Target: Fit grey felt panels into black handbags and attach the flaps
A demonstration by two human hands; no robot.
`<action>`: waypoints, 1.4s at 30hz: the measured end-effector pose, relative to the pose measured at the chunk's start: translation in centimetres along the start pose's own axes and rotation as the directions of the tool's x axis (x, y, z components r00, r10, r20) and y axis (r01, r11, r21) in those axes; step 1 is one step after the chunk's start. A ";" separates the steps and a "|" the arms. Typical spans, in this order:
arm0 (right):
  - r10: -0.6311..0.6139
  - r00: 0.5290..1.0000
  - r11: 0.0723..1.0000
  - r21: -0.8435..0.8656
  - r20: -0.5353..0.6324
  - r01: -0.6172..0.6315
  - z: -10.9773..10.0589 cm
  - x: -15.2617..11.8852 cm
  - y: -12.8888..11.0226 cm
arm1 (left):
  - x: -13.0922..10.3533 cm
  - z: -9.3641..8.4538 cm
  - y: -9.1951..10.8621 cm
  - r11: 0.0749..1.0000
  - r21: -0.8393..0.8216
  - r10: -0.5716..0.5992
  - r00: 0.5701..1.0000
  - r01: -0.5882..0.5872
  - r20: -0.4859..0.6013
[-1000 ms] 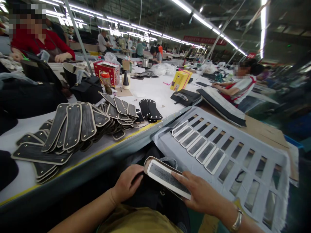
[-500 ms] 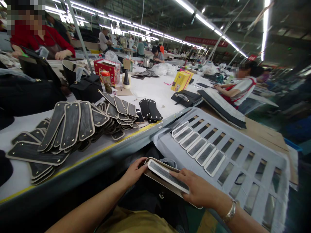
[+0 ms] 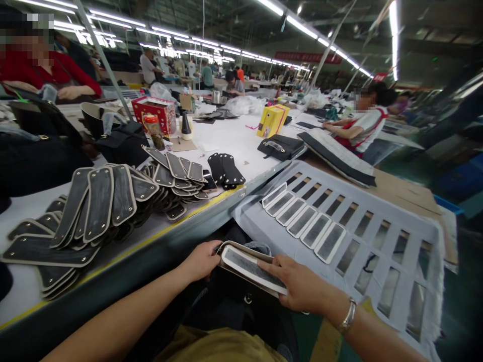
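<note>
A black bag (image 3: 237, 285) with a pale edge lies across my lap, a small metal clasp on its front. In its top sits a long grey panel (image 3: 245, 265) with a white rim and rounded corners. My left hand (image 3: 203, 260) is closed around the bag's left end, its fingertips partly hidden behind the edge. At the other end, my right hand (image 3: 300, 284) grips the panel, forefinger laid along its grey face and thumb at the near side. A clear plastic-wrapped handle (image 3: 259, 246) shows behind the bag.
Several white-rimmed grey panels (image 3: 309, 229) lie on a slotted grey rack (image 3: 381, 213) to the right. Piled dark panels (image 3: 100, 203) with pale edging and rivets cover the table's left front. A yellow box (image 3: 272, 121) and a black bag (image 3: 281, 147) stand farther back. Co-workers sit at both sides.
My left hand has shifted from fingers on the bag's top corner to a fuller grip on its left end. The panel sits slightly lower against the bag's edge. The view has swung a little right.
</note>
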State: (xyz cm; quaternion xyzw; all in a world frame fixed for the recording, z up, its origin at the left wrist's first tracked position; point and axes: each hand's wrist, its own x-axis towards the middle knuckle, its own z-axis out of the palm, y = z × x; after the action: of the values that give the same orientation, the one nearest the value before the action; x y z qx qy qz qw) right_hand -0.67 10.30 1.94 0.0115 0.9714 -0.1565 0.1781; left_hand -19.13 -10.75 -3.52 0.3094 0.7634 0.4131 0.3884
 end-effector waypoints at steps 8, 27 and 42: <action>-0.019 0.998 0.995 -0.100 -0.052 0.014 0.6 0.7 0.2 | -0.6 0.1 0.0 0.999 0.013 0.046 0.999 -0.045 -0.027; -0.053 0.994 0.990 -0.136 -0.100 0.039 1.0 1.3 1.5 | -2.7 1.3 1.8 0.168 0.812 0.600 0.711 -0.559 0.365; 0.003 0.986 0.984 -0.176 -0.164 -0.032 1.7 0.5 0.5 | -0.7 0.7 2.5 0.101 0.687 0.542 0.619 -0.720 0.569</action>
State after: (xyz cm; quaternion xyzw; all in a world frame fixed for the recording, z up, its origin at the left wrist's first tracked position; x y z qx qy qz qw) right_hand -0.49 10.27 0.07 0.0169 0.9927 -0.0659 0.0998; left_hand -17.76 -9.89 -1.37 0.7908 0.6098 0.0503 0.0155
